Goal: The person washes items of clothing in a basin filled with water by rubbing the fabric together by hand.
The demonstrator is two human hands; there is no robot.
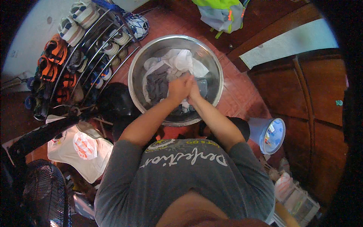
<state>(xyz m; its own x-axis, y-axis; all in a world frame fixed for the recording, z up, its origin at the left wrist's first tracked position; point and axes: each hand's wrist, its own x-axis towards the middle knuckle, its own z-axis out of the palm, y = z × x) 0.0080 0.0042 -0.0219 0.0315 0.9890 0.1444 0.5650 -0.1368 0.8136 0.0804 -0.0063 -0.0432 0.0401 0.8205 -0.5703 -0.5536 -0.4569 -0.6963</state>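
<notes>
A large round metal basin [218,93] stands on the floor in front of me. Wet-looking white cloth [181,58] and dark grey cloth [157,85] lie inside, with some water around them. My left hand [180,87] and my right hand [194,90] meet over the middle of the basin, pressed together around a bunched piece of cloth. Light cloth shows just above and below them. The fingers are mostly hidden, so how each one grips cannot be made out.
A metal shoe rack [109,48] full of shoes is at the upper left. A light blue bin [256,133] stands at the right, beside a wooden panel [286,90]. A grey and green backpack [221,17] is at the top. A black fan [44,193] is at the lower left.
</notes>
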